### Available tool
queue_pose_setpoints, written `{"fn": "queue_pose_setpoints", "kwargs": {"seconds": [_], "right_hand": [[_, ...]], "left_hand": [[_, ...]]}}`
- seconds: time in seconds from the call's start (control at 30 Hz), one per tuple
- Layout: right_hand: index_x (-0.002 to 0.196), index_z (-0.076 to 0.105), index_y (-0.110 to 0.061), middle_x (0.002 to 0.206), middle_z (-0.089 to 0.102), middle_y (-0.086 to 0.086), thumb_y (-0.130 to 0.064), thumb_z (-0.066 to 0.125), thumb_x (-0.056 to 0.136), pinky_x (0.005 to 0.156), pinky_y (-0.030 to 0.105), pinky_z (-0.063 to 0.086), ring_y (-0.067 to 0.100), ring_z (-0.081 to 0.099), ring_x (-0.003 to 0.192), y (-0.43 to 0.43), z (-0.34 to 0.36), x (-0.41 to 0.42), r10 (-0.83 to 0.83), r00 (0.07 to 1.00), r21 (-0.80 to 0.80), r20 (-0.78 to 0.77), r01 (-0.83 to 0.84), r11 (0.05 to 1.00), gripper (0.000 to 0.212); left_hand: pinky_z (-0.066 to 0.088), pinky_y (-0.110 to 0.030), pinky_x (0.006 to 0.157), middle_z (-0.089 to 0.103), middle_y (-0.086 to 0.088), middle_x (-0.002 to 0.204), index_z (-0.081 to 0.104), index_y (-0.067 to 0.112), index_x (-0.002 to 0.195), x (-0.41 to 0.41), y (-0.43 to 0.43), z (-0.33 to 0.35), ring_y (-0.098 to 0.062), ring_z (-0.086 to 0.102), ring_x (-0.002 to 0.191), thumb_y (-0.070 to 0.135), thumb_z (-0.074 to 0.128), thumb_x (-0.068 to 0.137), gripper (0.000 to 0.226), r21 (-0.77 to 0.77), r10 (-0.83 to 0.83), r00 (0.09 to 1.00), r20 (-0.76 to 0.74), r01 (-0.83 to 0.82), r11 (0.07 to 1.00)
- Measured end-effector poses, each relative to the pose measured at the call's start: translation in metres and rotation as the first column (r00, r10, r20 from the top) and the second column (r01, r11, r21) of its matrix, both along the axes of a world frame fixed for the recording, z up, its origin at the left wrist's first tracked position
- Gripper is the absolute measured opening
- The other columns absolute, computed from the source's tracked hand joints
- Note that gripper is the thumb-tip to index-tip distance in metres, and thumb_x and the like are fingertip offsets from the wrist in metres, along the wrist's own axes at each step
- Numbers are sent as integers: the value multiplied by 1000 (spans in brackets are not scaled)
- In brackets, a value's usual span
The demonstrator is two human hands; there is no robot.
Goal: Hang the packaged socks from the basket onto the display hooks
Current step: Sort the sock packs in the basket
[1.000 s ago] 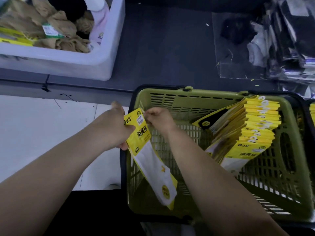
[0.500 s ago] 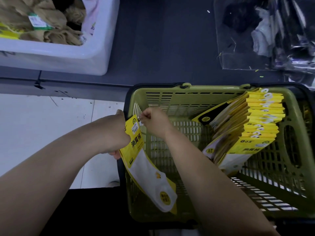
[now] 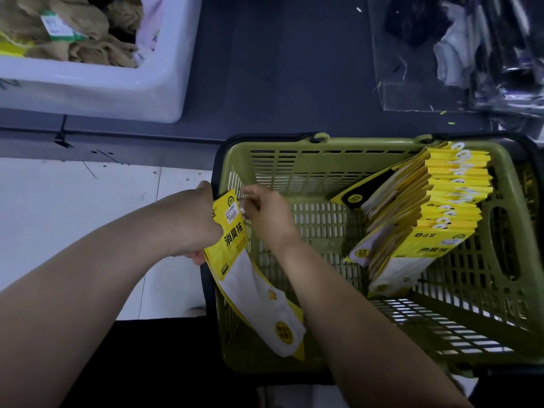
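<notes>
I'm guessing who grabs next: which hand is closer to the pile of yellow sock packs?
Right. The right hand is over the green basket, left of the sock pack pile; the left hand is farther left, at its rim.

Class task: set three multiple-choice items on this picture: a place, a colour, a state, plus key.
1. Where is the stack of sock packs? A in the right half of the basket; B on a chair; C in a drawer.
2. What colour is the basket? A red; B green; C blue.
3. What is the left hand doing? A hanging open; B pressing the basket rim; C gripping the held sock pack.
Key: 1 A, the stack leans inside it; 2 B, its walls are olive green; 3 C, it clasps the pack's yellow card.
</notes>
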State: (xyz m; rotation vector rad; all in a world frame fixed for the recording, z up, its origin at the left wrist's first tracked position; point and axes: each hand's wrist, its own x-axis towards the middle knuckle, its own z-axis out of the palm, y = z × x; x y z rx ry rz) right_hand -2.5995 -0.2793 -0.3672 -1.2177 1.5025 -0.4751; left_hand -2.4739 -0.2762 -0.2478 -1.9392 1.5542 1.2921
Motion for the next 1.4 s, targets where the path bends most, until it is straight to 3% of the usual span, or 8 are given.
{"fn": "queue_pose_setpoints", "kwargs": {"seconds": [0.2,0.4,0.5,0.63,0.8,0.9,1.2,1.4], "right_hand": [[81,69,-16,79,68,-6,-4,61,89,72,22,51,3,62,72,-2,21,-12,-281,933,9,224,287,958,17],[78,61,-16,61,61,-9,-3,52,94,55,15,48,0,56,54,-15,91,-48,-433,773,-29,463,501,865,22],[80,60,-17,63,59,-9,-7,54,95,57,15,47,0,54,55,-24,136,-73,-352,831,-174,431,459,871,19],[79,58,-19,57,59,-13,-7,55,94,58,14,49,1,56,56,-31,199,-104,-208,931,-334,299,307,891,20],[84,61,-19,66,66,-8,-2,61,89,63,16,53,5,64,63,-13,257,-134,-14,987,-432,162,83,898,18],[82,63,-26,74,70,-4,-5,65,87,72,22,55,8,67,73,13,260,-145,12,999,-463,45,11,886,22],[92,68,-37,87,64,-7,-24,62,87,76,34,53,9,65,81,24,253,-155,73,941,-576,-332,-263,774,15],[92,62,-42,85,65,-12,-18,61,91,77,26,52,7,66,81,22,246,-170,-45,987,-559,-154,-49,828,24]], "left_hand": [[50,-30,52,65,-7,50,31,9,105,1,-3,4,-14,58,38,13,58,89,32,-69,92,995,-45,-95,993],[42,-30,57,60,2,61,51,17,69,-7,-12,27,-15,59,58,35,73,78,29,-536,3,988,-153,-85,840],[26,-21,46,44,-2,50,55,10,63,-18,-12,36,-14,38,48,33,75,77,34,-632,-39,951,-306,-172,755],[26,-18,46,49,2,56,60,19,59,-34,-14,46,-9,41,49,26,77,76,25,-685,-66,871,-487,-334,648],[32,-10,61,52,20,60,73,15,72,-58,-9,62,-8,50,65,17,83,68,11,-851,-280,875,-394,-232,471],[33,-18,59,62,3,66,74,11,75,-74,-5,70,-20,54,65,14,84,66,14,-901,-417,852,-315,-131,413],[26,-22,57,65,-7,62,72,6,70,-95,-1,79,-22,53,60,14,85,63,17,-922,-519,818,-247,-35,385],[36,-26,61,64,-3,72,67,12,83,-99,-5,67,-21,56,65,26,76,76,17,-854,-396,836,-380,-152,498]]}}
